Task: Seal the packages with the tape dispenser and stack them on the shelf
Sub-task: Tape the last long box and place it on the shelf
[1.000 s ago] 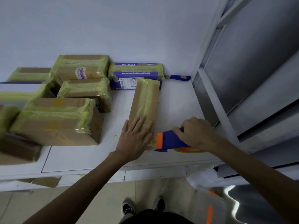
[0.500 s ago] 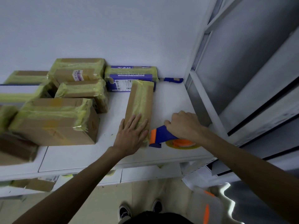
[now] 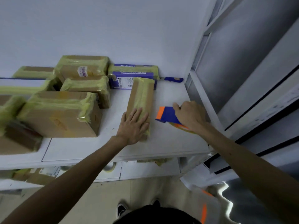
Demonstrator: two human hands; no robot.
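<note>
White shelf: taped boxes crowd left; left hand flat on box, right hand grips dispenser; knife behind.

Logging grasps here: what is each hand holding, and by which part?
The right hand grips the tape dispenser at its rear, over the roll. The left hand lies flat on the narrow package, gripping nothing.

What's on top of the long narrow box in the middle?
The narrow box carries yellowish tape along its top, and the left hand lies flat on its near end, hiding what's beneath.
</note>
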